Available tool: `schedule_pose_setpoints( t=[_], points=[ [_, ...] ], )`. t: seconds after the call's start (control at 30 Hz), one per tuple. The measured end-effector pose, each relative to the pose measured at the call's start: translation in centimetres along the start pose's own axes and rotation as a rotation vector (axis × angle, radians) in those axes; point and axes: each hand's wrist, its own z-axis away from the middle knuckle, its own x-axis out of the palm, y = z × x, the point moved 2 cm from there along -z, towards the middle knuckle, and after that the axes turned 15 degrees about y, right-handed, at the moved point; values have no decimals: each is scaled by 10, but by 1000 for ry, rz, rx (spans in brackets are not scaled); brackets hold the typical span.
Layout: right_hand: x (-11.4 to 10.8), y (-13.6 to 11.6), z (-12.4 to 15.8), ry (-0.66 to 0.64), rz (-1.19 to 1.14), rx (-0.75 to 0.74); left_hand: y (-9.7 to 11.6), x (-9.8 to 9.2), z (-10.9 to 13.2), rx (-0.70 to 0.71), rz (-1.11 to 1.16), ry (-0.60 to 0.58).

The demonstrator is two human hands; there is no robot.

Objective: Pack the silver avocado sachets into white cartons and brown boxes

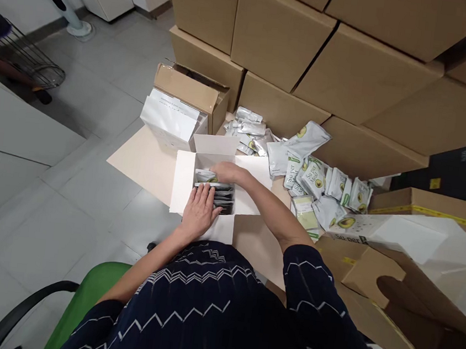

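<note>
An open white carton (pixel 182 183) stands in front of me with its flaps spread. Inside it, several flat pouches (pixel 223 194) are packed upright in a row. My left hand (pixel 201 209) lies over the near left part of the carton, its fingers stretched out across the tops of the pouches. At the back of the carton, my right hand (pixel 227 173) reaches in with bent fingers on a silver pouch with an avocado picture (pixel 205 176). The fingertips of that hand are partly hidden.
Loose avocado-print pouches (pixel 313 177) are heaped to the right. Another white carton (pixel 170 117) stands back left beside a brown box (pixel 187 87). Stacked brown boxes (pixel 281 32) form a wall behind. Open boxes (pixel 398 269) crowd the right; a green chair (pixel 96 288) is at lower left.
</note>
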Motion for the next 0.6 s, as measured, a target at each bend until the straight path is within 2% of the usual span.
schedule_pose_setpoints(
  t=[0.23,0.6],
  points=[
    [17,6,-15,-86,29,-41,0,0,-3,-37,19,6],
    [19,3,-9,-93,13,-87,-2,7,-26,-80,27,27]
  ],
)
